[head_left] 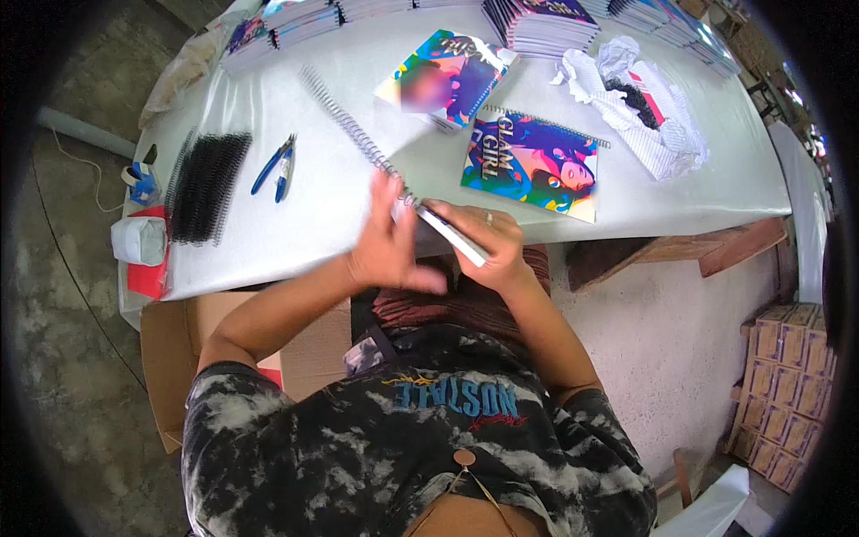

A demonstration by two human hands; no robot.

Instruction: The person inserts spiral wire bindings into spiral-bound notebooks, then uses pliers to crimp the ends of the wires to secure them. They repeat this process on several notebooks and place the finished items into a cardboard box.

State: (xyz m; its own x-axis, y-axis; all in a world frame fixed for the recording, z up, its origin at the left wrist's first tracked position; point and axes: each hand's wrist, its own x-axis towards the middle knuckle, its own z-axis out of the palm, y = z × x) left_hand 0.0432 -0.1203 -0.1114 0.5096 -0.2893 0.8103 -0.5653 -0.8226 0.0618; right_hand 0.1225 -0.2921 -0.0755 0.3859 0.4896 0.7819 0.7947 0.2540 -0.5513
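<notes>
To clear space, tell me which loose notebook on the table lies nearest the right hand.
The notebook with its coil along the far edge; the other notebook lies farther from the right hand, its coil on its right.

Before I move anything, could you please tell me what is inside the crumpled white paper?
Inside the crumpled white paper, a dark heap and a red-and-white piece show; whatever lies beneath them is covered.

From my end, the long coil [358, 134] looks like thin, shiny metal, and the held book [461, 242] shows a smooth, matt paper edge. I make out glossy card on the notebook cover [523, 166], smooth plastic-like table sheeting [295, 251] with a sheen, plastic-looking handles on the pliers [284, 172], crumpled paper [676, 139], matt cardboard [168, 367] and rough concrete-looking flooring [72, 304].
</notes>
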